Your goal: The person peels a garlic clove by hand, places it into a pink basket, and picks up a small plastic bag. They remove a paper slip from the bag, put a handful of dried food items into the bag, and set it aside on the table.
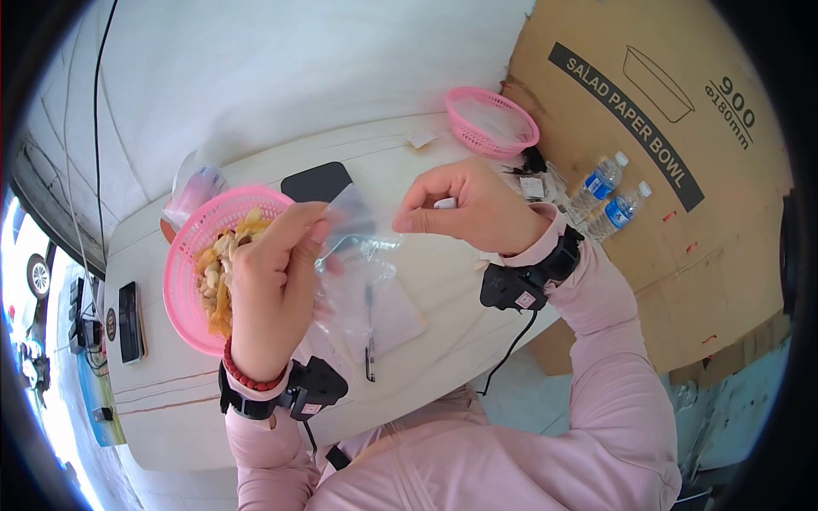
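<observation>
My left hand point(277, 281) pinches a clear plastic bag point(354, 289) by its upper left part, thumb against forefinger. The bag hangs down over the table, see-through and creased. My right hand point(473, 204) is closed, thumb and forefinger together, its fingertips right by the bag's upper right corner. A small white piece point(445, 203) shows under its curled fingers; what it is I cannot tell. Partly behind my left hand stands a pink basket point(186, 302) holding pale, nut-like pieces and yellow strips point(215, 281). Below the bag lies a black pen point(370, 362) on white paper point(400, 319).
A dark flat pad point(315, 180) lies at the back of the white table point(183, 426). A second pink basket point(494, 146) holds clear plastic. Two water bottles point(609, 200) stand at the right before a large cardboard box point(630, 102). A phone point(129, 322) lies at the left.
</observation>
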A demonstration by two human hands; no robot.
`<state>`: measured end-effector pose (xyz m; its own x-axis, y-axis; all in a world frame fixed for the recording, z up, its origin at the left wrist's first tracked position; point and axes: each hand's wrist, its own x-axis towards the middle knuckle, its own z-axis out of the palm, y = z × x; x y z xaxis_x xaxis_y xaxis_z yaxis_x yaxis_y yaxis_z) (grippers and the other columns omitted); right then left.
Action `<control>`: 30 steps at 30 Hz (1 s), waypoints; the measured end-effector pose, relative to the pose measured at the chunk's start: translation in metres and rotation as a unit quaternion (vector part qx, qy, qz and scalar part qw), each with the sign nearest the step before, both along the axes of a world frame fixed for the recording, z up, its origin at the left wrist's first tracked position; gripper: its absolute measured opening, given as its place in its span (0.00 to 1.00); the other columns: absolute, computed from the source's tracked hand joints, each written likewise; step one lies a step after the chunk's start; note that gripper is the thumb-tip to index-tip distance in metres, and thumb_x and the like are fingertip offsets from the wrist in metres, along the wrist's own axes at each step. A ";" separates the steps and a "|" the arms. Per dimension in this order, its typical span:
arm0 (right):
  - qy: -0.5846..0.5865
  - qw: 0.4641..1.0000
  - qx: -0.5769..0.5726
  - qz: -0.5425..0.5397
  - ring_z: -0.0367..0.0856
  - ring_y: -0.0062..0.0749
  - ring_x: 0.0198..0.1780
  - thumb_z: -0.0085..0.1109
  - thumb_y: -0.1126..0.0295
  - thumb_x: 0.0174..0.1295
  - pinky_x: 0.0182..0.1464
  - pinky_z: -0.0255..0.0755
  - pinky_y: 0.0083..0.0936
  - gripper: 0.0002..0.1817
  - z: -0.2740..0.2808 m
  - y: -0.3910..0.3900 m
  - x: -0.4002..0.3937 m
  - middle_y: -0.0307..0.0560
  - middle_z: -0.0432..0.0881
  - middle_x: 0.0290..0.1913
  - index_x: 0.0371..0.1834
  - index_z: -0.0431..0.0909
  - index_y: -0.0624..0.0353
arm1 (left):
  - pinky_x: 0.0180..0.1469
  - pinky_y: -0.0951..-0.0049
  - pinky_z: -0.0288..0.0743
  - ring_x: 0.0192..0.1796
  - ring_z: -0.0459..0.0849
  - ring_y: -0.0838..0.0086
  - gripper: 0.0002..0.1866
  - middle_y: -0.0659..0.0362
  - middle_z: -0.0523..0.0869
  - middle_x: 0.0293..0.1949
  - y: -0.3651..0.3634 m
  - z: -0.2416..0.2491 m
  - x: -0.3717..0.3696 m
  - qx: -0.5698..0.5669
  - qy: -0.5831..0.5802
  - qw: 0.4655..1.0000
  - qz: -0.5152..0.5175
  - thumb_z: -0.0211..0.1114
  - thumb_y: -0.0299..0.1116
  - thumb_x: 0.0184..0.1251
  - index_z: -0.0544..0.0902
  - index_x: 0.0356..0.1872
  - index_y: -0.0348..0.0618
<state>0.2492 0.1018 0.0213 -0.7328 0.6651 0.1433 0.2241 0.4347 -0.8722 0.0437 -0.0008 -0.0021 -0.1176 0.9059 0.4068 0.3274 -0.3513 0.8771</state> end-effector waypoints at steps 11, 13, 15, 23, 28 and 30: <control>-0.033 0.993 -0.019 0.112 0.72 0.13 0.31 0.62 0.71 0.61 0.35 0.66 0.15 0.07 -0.012 -0.002 0.008 0.36 0.80 0.26 0.31 0.80 0.65 | 0.36 0.80 0.73 0.30 0.80 0.79 0.07 0.59 0.83 0.27 0.011 -0.014 -0.003 -0.001 0.027 0.997 -0.067 0.66 0.26 0.60 0.81 0.38 0.35; -0.036 0.992 0.014 0.117 0.72 0.14 0.30 0.62 0.70 0.61 0.34 0.66 0.15 0.08 -0.012 -0.002 0.009 0.34 0.78 0.24 0.30 0.79 0.66 | 0.36 0.80 0.73 0.30 0.81 0.79 0.07 0.60 0.83 0.27 0.009 -0.015 -0.005 -0.021 0.003 0.996 -0.082 0.66 0.25 0.60 0.81 0.38 0.34; -0.012 0.994 0.009 0.110 0.69 0.15 0.26 0.61 0.70 0.60 0.31 0.65 0.17 0.08 -0.018 -0.001 0.008 0.34 0.77 0.23 0.30 0.79 0.65 | 0.36 0.81 0.73 0.33 0.81 0.80 0.06 0.60 0.83 0.29 0.008 -0.014 -0.005 -0.045 -0.032 0.994 -0.093 0.64 0.23 0.60 0.81 0.38 0.34; 0.172 0.947 -0.164 -0.215 0.57 0.15 0.16 0.52 0.70 0.64 0.17 0.49 0.17 0.05 -0.041 0.111 0.063 0.31 0.61 0.15 0.33 0.77 0.58 | 0.45 0.81 0.71 0.38 0.81 0.80 0.07 0.60 0.84 0.34 0.006 -0.004 -0.015 0.085 -0.046 0.992 0.083 0.61 0.26 0.66 0.78 0.41 0.33; 0.067 0.923 -0.114 -0.361 0.69 0.31 0.19 0.50 0.69 0.63 0.20 0.62 0.29 0.08 -0.100 0.284 0.184 0.42 0.69 0.18 0.31 0.75 0.61 | 0.43 0.83 0.70 0.37 0.80 0.81 0.07 0.60 0.84 0.31 0.009 -0.005 -0.025 0.078 0.011 0.987 0.143 0.61 0.28 0.67 0.79 0.37 0.34; 0.026 0.917 -0.063 -0.392 0.68 0.30 0.19 0.50 0.65 0.64 0.20 0.62 0.28 0.11 -0.126 0.337 0.219 0.41 0.69 0.17 0.25 0.72 0.57 | 0.42 0.83 0.70 0.36 0.79 0.82 0.06 0.61 0.83 0.31 0.010 -0.006 -0.025 0.072 0.028 0.986 0.150 0.61 0.28 0.67 0.79 0.36 0.34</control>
